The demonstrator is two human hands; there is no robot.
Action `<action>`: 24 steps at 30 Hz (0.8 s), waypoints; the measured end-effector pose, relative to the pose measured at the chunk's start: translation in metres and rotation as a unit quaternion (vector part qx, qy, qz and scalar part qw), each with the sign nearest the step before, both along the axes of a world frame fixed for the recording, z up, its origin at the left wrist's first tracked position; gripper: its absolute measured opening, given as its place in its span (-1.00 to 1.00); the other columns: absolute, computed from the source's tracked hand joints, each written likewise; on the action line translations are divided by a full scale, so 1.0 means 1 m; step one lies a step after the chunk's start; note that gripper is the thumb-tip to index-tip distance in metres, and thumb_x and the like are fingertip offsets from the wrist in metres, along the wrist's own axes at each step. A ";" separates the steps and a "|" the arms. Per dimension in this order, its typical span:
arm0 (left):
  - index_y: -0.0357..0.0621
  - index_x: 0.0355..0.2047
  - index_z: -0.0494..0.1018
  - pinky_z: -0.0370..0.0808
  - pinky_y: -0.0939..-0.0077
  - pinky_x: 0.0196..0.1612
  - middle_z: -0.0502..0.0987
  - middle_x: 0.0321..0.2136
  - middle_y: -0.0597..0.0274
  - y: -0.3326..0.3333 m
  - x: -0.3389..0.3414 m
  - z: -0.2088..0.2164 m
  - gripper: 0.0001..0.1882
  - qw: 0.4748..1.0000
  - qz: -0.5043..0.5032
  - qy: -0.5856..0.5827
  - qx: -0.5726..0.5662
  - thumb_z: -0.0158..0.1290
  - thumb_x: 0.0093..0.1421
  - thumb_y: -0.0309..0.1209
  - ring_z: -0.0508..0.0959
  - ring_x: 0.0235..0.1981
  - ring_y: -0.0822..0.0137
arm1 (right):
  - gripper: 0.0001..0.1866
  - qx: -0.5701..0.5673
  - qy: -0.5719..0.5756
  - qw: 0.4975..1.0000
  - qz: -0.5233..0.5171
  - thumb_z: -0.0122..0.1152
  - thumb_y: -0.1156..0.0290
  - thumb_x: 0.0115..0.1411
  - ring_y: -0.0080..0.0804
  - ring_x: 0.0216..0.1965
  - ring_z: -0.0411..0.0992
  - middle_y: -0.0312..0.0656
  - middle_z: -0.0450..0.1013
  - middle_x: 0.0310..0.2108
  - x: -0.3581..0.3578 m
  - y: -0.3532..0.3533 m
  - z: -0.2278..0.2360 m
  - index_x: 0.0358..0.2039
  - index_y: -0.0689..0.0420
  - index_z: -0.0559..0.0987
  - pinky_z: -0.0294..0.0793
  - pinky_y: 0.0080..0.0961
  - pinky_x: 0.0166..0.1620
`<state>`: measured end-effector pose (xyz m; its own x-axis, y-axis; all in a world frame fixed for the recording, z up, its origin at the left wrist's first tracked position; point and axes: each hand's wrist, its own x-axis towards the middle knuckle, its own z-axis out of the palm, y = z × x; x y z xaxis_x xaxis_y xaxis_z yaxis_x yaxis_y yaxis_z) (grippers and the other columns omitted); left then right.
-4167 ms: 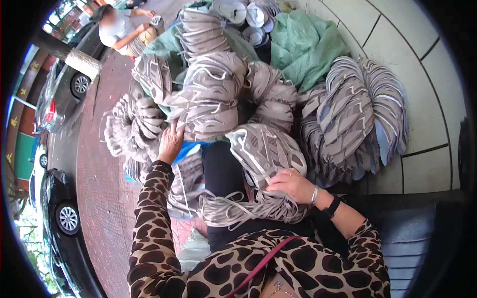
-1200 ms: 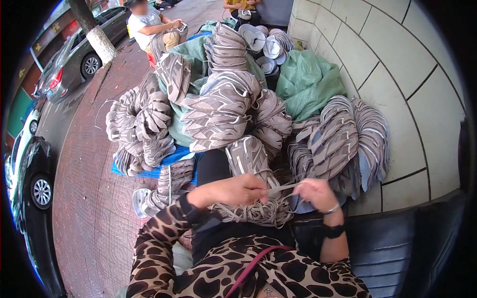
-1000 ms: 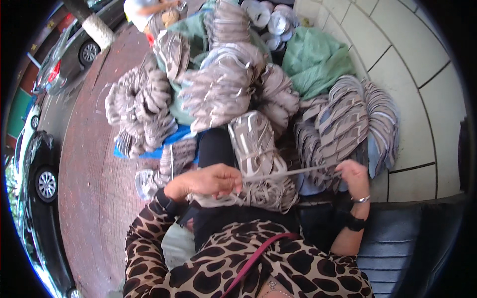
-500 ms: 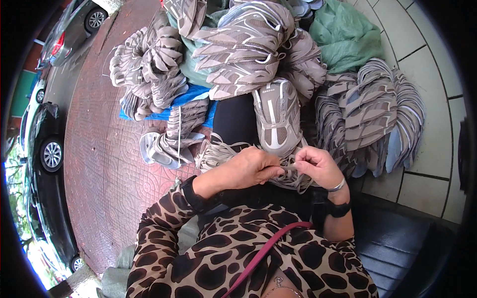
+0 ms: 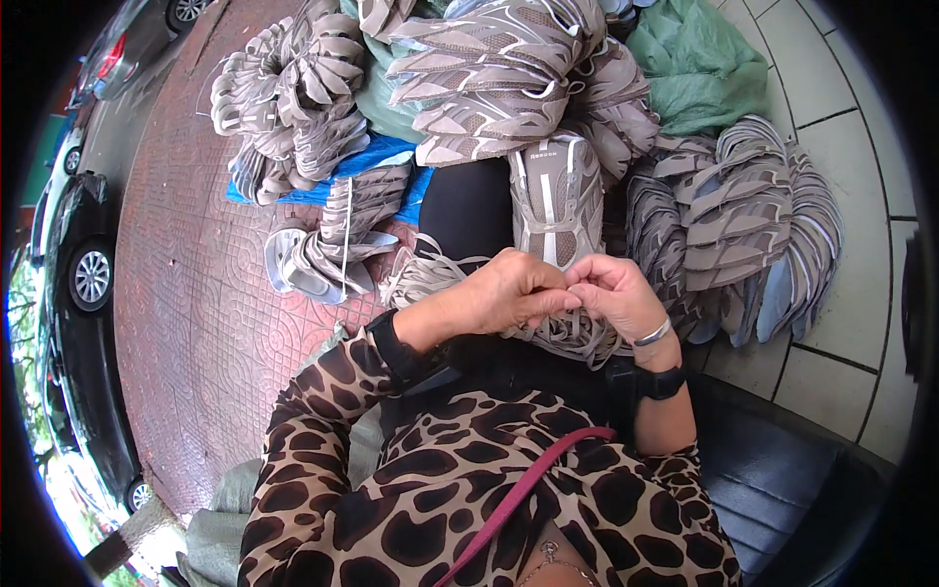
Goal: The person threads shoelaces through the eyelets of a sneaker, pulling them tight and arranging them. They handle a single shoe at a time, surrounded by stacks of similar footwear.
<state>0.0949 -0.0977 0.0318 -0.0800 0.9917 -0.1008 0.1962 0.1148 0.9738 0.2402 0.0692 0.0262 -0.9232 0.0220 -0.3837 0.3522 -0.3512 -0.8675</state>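
Observation:
My left hand (image 5: 518,292) and my right hand (image 5: 623,297) meet in front of me, fingertips pinched together. A pale shoelace is between them, mostly hidden by the fingers. Just beyond them, a grey-beige shoe upper (image 5: 556,201) rests toe toward me, its toe end partly covered by my hands. Loose pale laces (image 5: 577,342) spread beneath the hands, and another bunch of laces (image 5: 423,279) lies by my left wrist on the dark-clothed leg.
Stacked shoe uppers (image 5: 499,83) rise ahead, with more bundles of uppers at far left (image 5: 293,88) and right (image 5: 734,220). A tied bundle (image 5: 357,220) sits near a blue sheet (image 5: 326,176). Green sacking (image 5: 694,64) stands behind; a black padded seat (image 5: 773,489) is at my right.
My hands have come together, so the lace stretch that showed between them is now hidden. The view has shifted slightly, and the shoe upper sits a little higher in it.

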 end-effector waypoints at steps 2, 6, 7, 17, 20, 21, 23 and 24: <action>-0.22 -0.36 0.57 0.37 0.65 -0.57 0.51 -0.62 0.36 -0.001 -0.006 0.000 -0.70 0.990 -0.013 -0.110 -0.085 -0.02 0.32 -0.24 0.42 -0.60 0.60 | -0.89 0.026 -0.003 1.000 0.000 0.17 0.52 0.21 -0.72 -0.40 0.40 -0.38 0.47 -0.40 -0.003 0.001 -0.002 -0.26 0.26 0.54 0.40 -0.76 -0.30; -0.21 -0.31 0.57 0.43 0.71 -0.48 0.55 -0.52 0.34 0.003 -0.024 -0.026 -0.67 0.983 0.001 -0.154 -0.104 -0.06 0.35 -0.22 0.47 -0.53 0.61 | -0.88 0.279 0.014 0.960 -0.017 0.23 0.49 0.15 -0.73 -0.46 0.37 -0.34 0.46 -0.48 -0.012 0.002 -0.013 -0.32 0.24 0.55 0.37 -0.70 -0.38; -0.24 -0.30 0.56 0.47 0.59 -0.45 0.58 -0.49 0.20 0.008 -0.030 -0.038 -0.71 0.985 0.058 -0.129 -0.100 0.00 0.30 -0.25 0.53 -0.52 0.45 | -0.88 0.379 0.019 0.925 -0.024 0.25 0.48 0.13 -0.72 -0.48 0.36 -0.33 0.45 -0.51 -0.017 0.003 -0.017 -0.33 0.24 0.55 0.36 -0.68 -0.40; -0.24 -0.31 0.33 0.48 0.26 -0.31 0.51 -0.45 0.01 0.048 -0.019 -0.086 -0.61 0.949 0.227 0.218 0.027 0.30 -0.03 -0.37 0.55 -0.39 0.04 | -0.86 0.642 0.143 0.745 -0.111 0.25 0.43 0.07 -0.07 -0.43 0.46 -0.09 0.45 -0.48 -0.041 0.026 -0.049 -0.45 0.19 0.48 0.43 -0.26 -0.36; -0.24 -0.24 0.33 0.48 0.29 -0.33 0.50 -0.48 0.06 0.048 -0.018 -0.089 -0.58 0.953 0.232 0.196 0.022 0.29 -0.04 -0.40 0.55 -0.42 0.11 | -0.87 0.661 0.146 0.731 -0.089 0.23 0.43 0.09 -0.07 -0.43 0.45 -0.10 0.44 -0.49 -0.043 0.033 -0.050 -0.43 0.18 0.48 0.43 -0.26 -0.37; -0.24 -0.22 0.33 0.49 0.30 -0.34 0.50 -0.49 0.07 0.048 -0.018 -0.087 -0.57 0.953 0.234 0.191 0.021 0.28 -0.04 -0.41 0.55 -0.43 0.13 | -0.88 0.669 0.143 0.725 -0.080 0.22 0.43 0.09 -0.07 -0.44 0.45 -0.10 0.43 -0.49 -0.043 0.034 -0.048 -0.43 0.17 0.47 0.43 -0.26 -0.37; -0.23 -0.21 0.34 0.48 0.33 -0.37 0.50 -0.52 0.10 0.047 -0.020 -0.085 -0.59 0.962 0.219 0.161 0.009 0.26 -0.02 -0.44 0.55 -0.47 0.17 | -0.89 0.670 0.137 0.728 -0.053 0.19 0.44 0.11 -0.07 -0.43 0.45 -0.11 0.42 -0.48 -0.045 0.036 -0.047 -0.42 0.17 0.47 0.43 -0.25 -0.37; -0.23 -0.20 0.34 0.48 0.34 -0.39 0.50 -0.54 0.11 0.047 -0.020 -0.083 -0.60 0.966 0.213 0.146 0.004 0.25 -0.02 -0.45 0.55 -0.49 0.19 | -0.90 0.671 0.135 0.728 -0.039 0.18 0.44 0.11 -0.07 -0.43 0.45 -0.11 0.41 -0.48 -0.047 0.038 -0.045 -0.42 0.17 0.46 0.43 -0.24 -0.37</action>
